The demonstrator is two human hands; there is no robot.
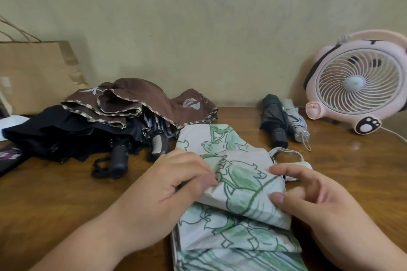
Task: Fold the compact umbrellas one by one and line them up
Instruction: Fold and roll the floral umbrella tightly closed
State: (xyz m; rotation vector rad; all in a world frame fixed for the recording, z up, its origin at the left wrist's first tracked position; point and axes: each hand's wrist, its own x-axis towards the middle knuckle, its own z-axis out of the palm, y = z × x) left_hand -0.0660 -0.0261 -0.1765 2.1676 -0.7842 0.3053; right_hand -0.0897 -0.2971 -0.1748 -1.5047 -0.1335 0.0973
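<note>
Surface: brown wooden table point(66, 200), set against a pale patterned wall point(198, 28).
Back: pink fan point(356, 85), paper bag point(37, 72).
Hands: left hand point(176, 180) and right hand point(308, 193) each pinch the white-green umbrella point(242, 182) fabric.

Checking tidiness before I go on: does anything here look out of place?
The brown umbrella and black umbrella lie heaped at the left, canopies loose and crumpled, unlike the rolled dark-grey umbrella and pale umbrella beside the pink fan. The floral umbrella is half folded.
</note>
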